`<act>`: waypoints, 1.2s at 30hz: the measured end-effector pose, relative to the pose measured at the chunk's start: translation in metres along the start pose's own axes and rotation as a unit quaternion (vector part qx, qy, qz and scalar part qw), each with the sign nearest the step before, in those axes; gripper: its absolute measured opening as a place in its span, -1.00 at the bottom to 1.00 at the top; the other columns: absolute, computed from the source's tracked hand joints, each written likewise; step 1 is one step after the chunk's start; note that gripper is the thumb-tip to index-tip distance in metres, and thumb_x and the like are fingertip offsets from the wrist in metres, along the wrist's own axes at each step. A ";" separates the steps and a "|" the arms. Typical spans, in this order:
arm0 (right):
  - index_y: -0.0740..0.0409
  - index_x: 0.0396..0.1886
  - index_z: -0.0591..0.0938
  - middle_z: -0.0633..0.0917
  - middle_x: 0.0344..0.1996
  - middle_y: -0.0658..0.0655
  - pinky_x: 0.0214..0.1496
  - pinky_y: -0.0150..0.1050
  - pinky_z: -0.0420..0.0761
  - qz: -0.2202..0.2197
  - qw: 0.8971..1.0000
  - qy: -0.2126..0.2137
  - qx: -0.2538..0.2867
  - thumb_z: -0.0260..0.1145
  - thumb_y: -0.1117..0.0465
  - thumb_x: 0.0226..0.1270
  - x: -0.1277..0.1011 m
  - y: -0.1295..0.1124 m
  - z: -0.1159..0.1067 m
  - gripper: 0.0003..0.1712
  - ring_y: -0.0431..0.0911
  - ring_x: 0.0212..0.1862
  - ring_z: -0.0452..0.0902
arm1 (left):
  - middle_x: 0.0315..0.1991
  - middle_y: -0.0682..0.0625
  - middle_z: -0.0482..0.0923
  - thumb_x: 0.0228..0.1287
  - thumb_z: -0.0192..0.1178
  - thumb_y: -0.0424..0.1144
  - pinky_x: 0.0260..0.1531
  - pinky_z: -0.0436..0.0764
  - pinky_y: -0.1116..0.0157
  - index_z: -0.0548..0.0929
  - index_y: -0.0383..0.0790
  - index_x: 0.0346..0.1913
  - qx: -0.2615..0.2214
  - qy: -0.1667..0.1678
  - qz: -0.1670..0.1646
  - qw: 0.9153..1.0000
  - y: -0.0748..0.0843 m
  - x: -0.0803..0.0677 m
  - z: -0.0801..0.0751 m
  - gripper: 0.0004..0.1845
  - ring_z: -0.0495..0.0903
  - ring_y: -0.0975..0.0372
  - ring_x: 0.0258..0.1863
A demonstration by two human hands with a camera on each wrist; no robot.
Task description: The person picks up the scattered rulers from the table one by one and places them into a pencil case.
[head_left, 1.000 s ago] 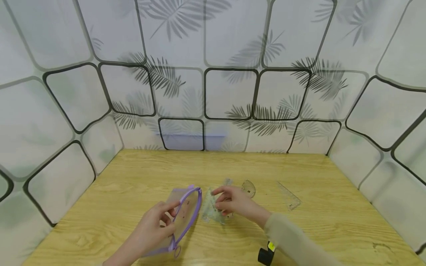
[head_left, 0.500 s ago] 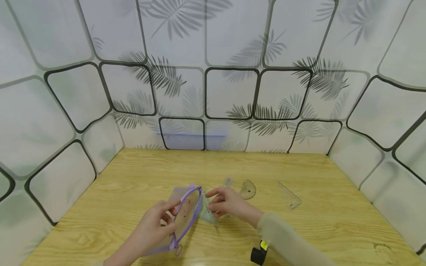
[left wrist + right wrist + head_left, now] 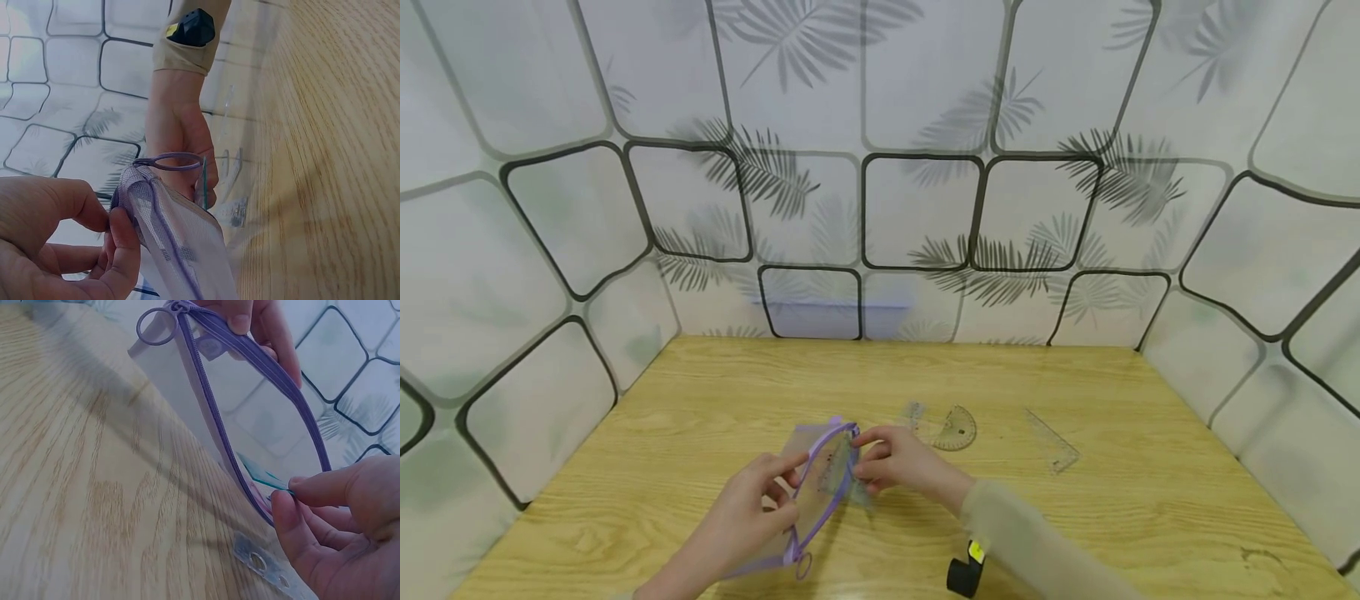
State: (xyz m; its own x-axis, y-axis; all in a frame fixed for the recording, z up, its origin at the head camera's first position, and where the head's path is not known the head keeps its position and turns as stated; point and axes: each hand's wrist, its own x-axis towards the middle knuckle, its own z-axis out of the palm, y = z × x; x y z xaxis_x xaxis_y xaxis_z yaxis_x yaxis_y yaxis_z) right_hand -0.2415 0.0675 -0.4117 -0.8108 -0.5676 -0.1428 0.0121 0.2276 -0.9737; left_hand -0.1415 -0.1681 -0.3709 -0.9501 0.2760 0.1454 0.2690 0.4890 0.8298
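Observation:
My left hand [image 3: 784, 482] pinches the near rim of a translucent pouch with a purple zipper [image 3: 817, 492], holding its mouth open above the wooden table [image 3: 700, 392]. My right hand [image 3: 863, 454] pinches a clear greenish ruler [image 3: 838, 467], whose tip is inside the pouch mouth. In the right wrist view the right hand's fingertips [image 3: 294, 494] grip the ruler [image 3: 265, 476] at the zipper edge of the pouch [image 3: 250, 419], while the left hand's fingers [image 3: 259, 325] hold the top rim. In the left wrist view the left hand [image 3: 100, 228] holds the pouch [image 3: 172, 237].
A clear protractor [image 3: 953, 427] lies just beyond my right hand, and a clear set square [image 3: 1052, 442] lies further right. Patterned panels [image 3: 917, 208] wall the table at the back and on both sides. A black camera [image 3: 962, 575] sits on my right wrist.
My right hand has moved left with the clear ruler, from beside the pouch into its open mouth. My left hand and the pouch have stayed put.

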 end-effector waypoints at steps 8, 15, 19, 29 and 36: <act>0.38 0.25 0.48 0.75 -0.18 0.27 -0.24 -0.31 0.76 0.007 1.000 0.019 0.005 0.30 0.36 0.30 0.004 -0.002 0.006 -0.48 -0.22 -0.41 0.65 | -0.21 -0.09 0.47 0.03 0.18 -0.55 -0.57 0.58 0.45 0.46 -0.50 0.29 0.003 -0.001 -0.003 1.000 0.001 0.000 0.000 -0.36 0.47 0.44 -0.45; 0.39 0.22 0.51 0.76 -0.23 0.24 -0.28 -0.33 0.75 0.013 0.999 0.029 0.013 0.31 0.37 0.29 0.008 -0.005 0.010 -0.50 -0.22 -0.44 0.65 | -0.22 -0.09 0.47 0.04 0.19 -0.54 -0.57 0.58 0.46 0.46 -0.50 0.29 0.002 -0.001 -0.001 1.000 0.000 0.000 0.000 -0.36 0.47 0.45 -0.45; 0.38 0.21 0.52 0.76 -0.24 0.24 -0.29 -0.33 0.76 0.016 0.999 0.035 0.019 0.31 0.38 0.28 0.011 -0.006 0.013 -0.51 -0.22 -0.43 0.65 | -0.22 -0.08 0.47 0.05 0.19 -0.54 -0.59 0.56 0.46 0.45 -0.50 0.30 0.003 -0.001 0.000 1.000 -0.001 -0.001 0.001 -0.36 0.47 0.45 -0.45; 0.44 0.19 0.50 0.74 -0.28 0.22 -0.23 -0.26 0.78 0.001 0.999 0.037 0.039 0.31 0.44 0.25 0.012 -0.008 0.019 -0.51 -0.22 -0.45 0.64 | -0.20 -0.10 0.45 0.07 0.19 -0.54 -0.51 0.63 0.45 0.42 -0.53 0.31 -0.010 -0.013 -0.009 1.000 0.000 0.000 0.000 -0.36 0.48 0.41 -0.44; 0.42 0.20 0.50 0.74 -0.22 0.27 -0.22 -0.27 0.78 0.009 0.998 0.038 0.046 0.30 0.42 0.27 0.013 -0.008 0.022 -0.51 -0.21 -0.45 0.66 | -0.19 -0.11 0.45 0.08 0.20 -0.54 -0.50 0.64 0.45 0.41 -0.53 0.32 -0.017 -0.018 -0.016 1.000 0.000 0.000 0.000 -0.35 0.48 0.40 -0.43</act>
State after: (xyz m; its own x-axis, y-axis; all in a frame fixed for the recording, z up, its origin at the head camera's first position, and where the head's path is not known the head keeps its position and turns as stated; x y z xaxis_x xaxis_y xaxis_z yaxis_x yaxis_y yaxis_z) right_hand -0.2397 0.0409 -0.4097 -0.8517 -0.5021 -0.1499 0.0774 0.1623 -0.9837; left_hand -0.1414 -0.1688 -0.3712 -0.9517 0.2905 0.0993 0.2321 0.4692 0.8520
